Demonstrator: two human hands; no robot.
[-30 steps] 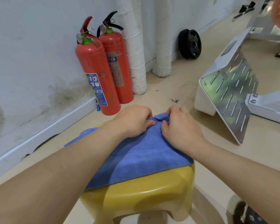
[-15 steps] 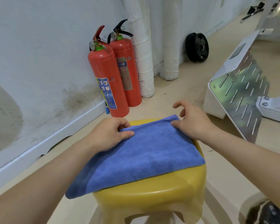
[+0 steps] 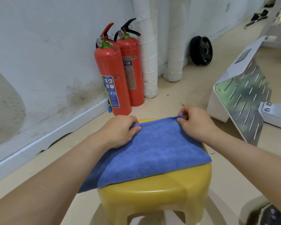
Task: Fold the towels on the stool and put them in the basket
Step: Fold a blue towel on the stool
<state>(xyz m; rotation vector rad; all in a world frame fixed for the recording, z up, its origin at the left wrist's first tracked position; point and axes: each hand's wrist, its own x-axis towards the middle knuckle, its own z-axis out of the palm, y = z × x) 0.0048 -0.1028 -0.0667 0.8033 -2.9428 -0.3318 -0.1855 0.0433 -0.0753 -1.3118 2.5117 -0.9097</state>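
Stool [image 3: 154,194]: nearest to you, glossy yellow plastic with a rounded seat edge; its near rim is bare and carries nothing.
Towel [image 3: 152,153]: soft blue terry, folded into a flat rectangle, lying on the stool seat; its left near corner droops off the seat's left side.
Your left hand [image 3: 120,131]: fingers curled tight on the towel's far left corner, thumb pressing the cloth down.
Your right hand [image 3: 195,123]: pinching the far right corner, a small ridge of fabric bunched between thumb and fingers.
Floor [image 3: 177,93]: smooth beige, a few dark specks beyond your hands.
Metal panel [image 3: 248,101]: right of you, slanted shiny sheet cut with slots, on a white frame.
Fire extinguishers [image 3: 115,75]: two red cylinders, upright and touching, against the stained white wall at far left.
Pipes [image 3: 149,51]: two white wrapped columns behind the extinguishers.
Weight plate [image 3: 201,50]: black disc leaning on the far wall.
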